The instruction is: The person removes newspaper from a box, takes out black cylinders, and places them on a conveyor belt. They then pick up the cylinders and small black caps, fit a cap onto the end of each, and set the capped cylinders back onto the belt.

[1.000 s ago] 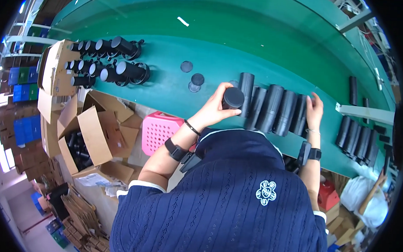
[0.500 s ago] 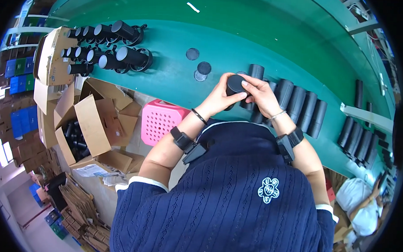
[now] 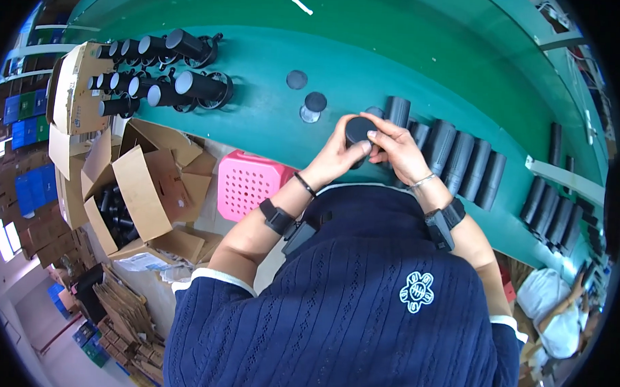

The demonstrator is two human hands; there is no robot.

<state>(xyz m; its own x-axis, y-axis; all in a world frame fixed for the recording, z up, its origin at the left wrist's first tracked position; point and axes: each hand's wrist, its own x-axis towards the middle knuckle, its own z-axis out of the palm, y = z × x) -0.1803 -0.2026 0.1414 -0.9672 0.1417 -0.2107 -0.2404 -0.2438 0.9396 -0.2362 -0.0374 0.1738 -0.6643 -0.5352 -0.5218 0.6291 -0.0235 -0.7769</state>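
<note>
Close in front of me, both hands hold a black cylinder point(image 3: 358, 129), its round flat end facing up. My left hand point(image 3: 334, 155) wraps its left side, with the thumb pressed near the rim. From the right, my right hand point(image 3: 401, 154) grips it, thumb tip at the edge of the flat end. The cylinder's lower part is mostly hidden by my fingers. Beyond my hands, a dark disc point(image 3: 297, 80) lies apart on the green table, and a black disc point(image 3: 316, 101) overlaps a paler one point(image 3: 309, 115). Several black textured tubes point(image 3: 456, 163) lie side by side right of my right hand.
Several black cylinders with ring-shaped parts point(image 3: 201, 87) stand at the table's left, beside a cardboard box point(image 3: 89, 94). An open carton point(image 3: 142, 194) of black parts and a pink stool point(image 3: 252, 185) are below the front edge. More tubes point(image 3: 549, 214) lie beyond a support at right.
My hands have shifted the cylinder slightly to the left and changed their grip a little, both thumbs moving on its edge. The view has tilted slightly. The discs and tubes stay in place.
</note>
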